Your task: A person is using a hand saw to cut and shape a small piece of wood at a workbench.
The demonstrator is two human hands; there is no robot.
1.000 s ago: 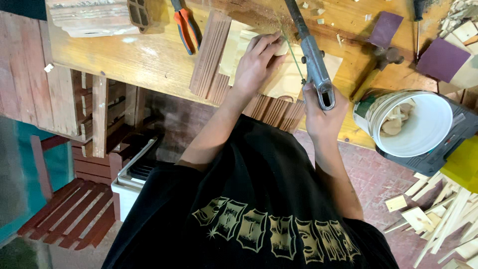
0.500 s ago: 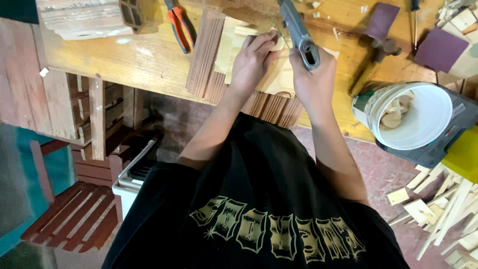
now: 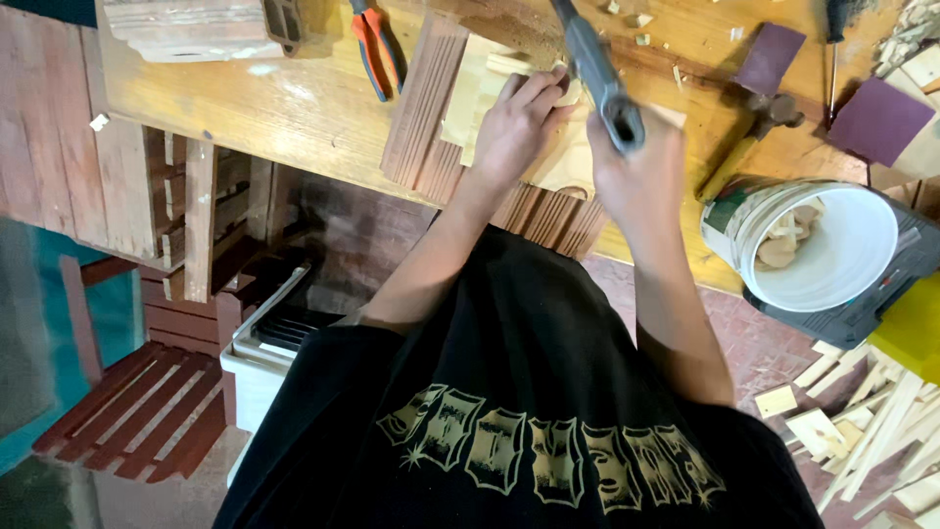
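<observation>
My left hand (image 3: 517, 122) presses flat on a pale wooden piece (image 3: 470, 93) that lies on ribbed brown boards (image 3: 421, 108) on the workbench (image 3: 274, 113). My right hand (image 3: 641, 167) grips the lower end of a long grey tool (image 3: 597, 64) that points away from me, just right of the left hand. The tool's working end runs out of view at the top. Both arms reach out from my black printed shirt.
Orange-handled pliers (image 3: 377, 49) lie left of the boards. A hammer (image 3: 749, 137), purple sandpaper sheets (image 3: 881, 118) and a white bucket (image 3: 832, 250) of wood bits are at the right. Wood offcuts (image 3: 862, 421) litter the floor. A red slatted chair (image 3: 137, 411) stands at the lower left.
My right hand has pushed the grey tool forward and up over the bench, away from my body. The left hand has stayed pressed on the pale piece.
</observation>
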